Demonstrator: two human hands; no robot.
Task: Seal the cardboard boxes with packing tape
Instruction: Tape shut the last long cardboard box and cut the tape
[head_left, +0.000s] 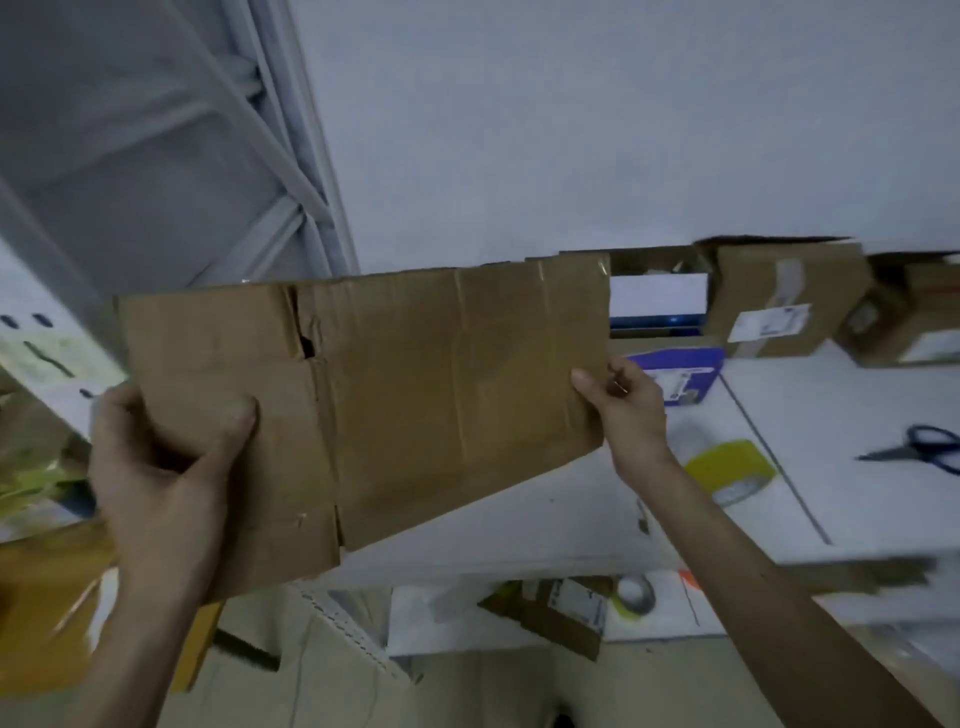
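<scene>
**Fingers (234, 415) clamp flat box at both ends**

Head view: left hand (166, 457) grips the flattened cardboard box (415, 389), thumb in front. Right hand (628, 410) pinches its right edge. Long axis runs left-right, held above the desk (831, 405). The tape roll (732, 470) lies nearer the right hand.

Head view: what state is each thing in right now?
Cardboard box: flattened, held in the air, torn at one crease.
Left hand: grips the box's left edge.
Right hand: pinches its right edge.
Scissors: blades closed, lying on the table.
Tape dispenser: resting on the table, untouched.
</scene>
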